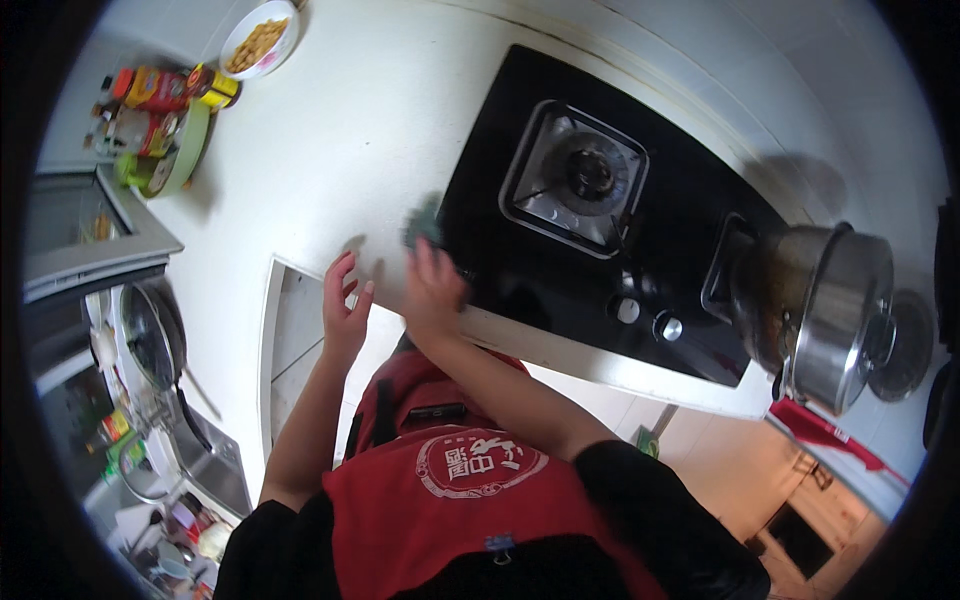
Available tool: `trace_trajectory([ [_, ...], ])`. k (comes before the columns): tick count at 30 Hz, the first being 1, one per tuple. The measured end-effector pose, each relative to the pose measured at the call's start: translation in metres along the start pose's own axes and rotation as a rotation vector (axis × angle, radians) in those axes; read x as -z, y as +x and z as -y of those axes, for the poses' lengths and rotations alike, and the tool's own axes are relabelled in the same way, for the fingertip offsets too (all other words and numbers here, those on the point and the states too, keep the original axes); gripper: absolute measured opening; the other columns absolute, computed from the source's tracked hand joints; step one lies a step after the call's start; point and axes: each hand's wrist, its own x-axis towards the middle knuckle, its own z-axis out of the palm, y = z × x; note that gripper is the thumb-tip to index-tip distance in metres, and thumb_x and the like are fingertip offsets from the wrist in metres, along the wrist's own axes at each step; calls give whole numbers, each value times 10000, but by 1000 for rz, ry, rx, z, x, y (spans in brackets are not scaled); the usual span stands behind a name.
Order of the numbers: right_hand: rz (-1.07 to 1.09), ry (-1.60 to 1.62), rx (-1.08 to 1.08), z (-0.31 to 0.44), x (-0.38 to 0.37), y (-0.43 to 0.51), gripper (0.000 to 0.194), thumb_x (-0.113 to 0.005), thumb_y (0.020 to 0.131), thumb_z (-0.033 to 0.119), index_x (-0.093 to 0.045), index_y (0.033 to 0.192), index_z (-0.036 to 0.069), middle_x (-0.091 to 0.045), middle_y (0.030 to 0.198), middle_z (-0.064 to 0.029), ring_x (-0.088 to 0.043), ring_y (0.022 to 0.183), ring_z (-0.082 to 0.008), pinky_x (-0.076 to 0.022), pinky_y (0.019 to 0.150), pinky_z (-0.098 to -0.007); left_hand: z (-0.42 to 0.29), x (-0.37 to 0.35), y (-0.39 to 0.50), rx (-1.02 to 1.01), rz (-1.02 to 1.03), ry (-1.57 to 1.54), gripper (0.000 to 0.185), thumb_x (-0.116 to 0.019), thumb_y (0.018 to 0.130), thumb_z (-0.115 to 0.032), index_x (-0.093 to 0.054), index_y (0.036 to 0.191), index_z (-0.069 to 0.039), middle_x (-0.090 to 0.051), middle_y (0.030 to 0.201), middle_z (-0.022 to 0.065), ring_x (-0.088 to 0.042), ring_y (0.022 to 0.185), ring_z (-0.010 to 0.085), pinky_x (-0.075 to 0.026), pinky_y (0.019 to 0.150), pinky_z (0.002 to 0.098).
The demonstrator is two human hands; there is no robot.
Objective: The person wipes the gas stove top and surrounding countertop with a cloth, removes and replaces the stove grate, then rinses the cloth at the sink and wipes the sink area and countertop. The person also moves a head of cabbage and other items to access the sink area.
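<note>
My right hand (pixel 435 285) is blurred, its fingers on a dark green scouring pad or cloth (pixel 422 221). The pad lies on the white countertop (pixel 322 150), right beside the left edge of the black glass gas stove (pixel 480 202). My left hand (pixel 346 304) is held above the counter's front edge, fingers apart and curved, with nothing in them. On the stove, the near burner (pixel 589 172) has no pot on it. Two silver knobs (pixel 628 310) sit along the stove's front edge.
A lidded steel pot (pixel 840 315) stands on the right burner. At the far left are a bowl of peanuts (pixel 259 46), a green tray (pixel 196 142) with bottles and jars, and an open window (pixel 105 225). A lidded pan (pixel 150 337) lies near the sink (pixel 214 465).
</note>
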Motion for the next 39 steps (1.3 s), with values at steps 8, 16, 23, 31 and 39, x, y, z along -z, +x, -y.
trace_trajectory([
  [8, -50, 503, 232, 10, 51, 29, 440, -533, 861, -2, -575, 1294, 65, -483, 1357, -211, -508, 1212, -360, -430, 1004, -387, 29, 49, -55, 94, -197, -77, 498, -596, 878, 31, -449, 1342, -75, -455, 1386, 95, -542, 1155, 198, -492, 898, 309],
  [16, 188, -425, 273, -53, 51, -80, 524, -576, 847, 166, -500, 1346, 25, -452, 1342, -277, -458, 1132, -472, -351, 1001, -545, 61, 93, -54, 165, -128, -85, 452, -575, 875, 29, -470, 1311, -33, -493, 1312, 135, -619, 1048, 213, -532, 840, 315],
  [23, -43, -165, 342, 113, -107, 24, 487, -503, 838, 66, -525, 1323, 32, -429, 1411, -200, -470, 1146, -424, -373, 1006, -506, 82, 147, -53, 160, -38, -74, 463, -574, 868, 29, -460, 1313, -24, -486, 1325, 145, -626, 1016, 222, -535, 851, 332],
  [31, -252, 695, 125, 150, -72, 121, 415, -523, 899, -33, -537, 1310, 21, -537, 1305, -131, -562, 1124, -254, -438, 978, -338, 130, 205, -73, 179, -132, -57, 426, -556, 873, 36, -494, 1291, -19, -508, 1295, 149, -633, 963, 202, -538, 815, 316],
  [39, -477, -601, 199, 9, 8, 171, 398, -536, 881, 100, -547, 1266, 2, -483, 1350, -272, -471, 1196, -469, -403, 979, -510, 125, 208, -135, 321, -317, -1, 381, -560, 887, 6, -526, 1264, -32, -598, 1144, 135, -649, 909, 198, -532, 795, 322],
])
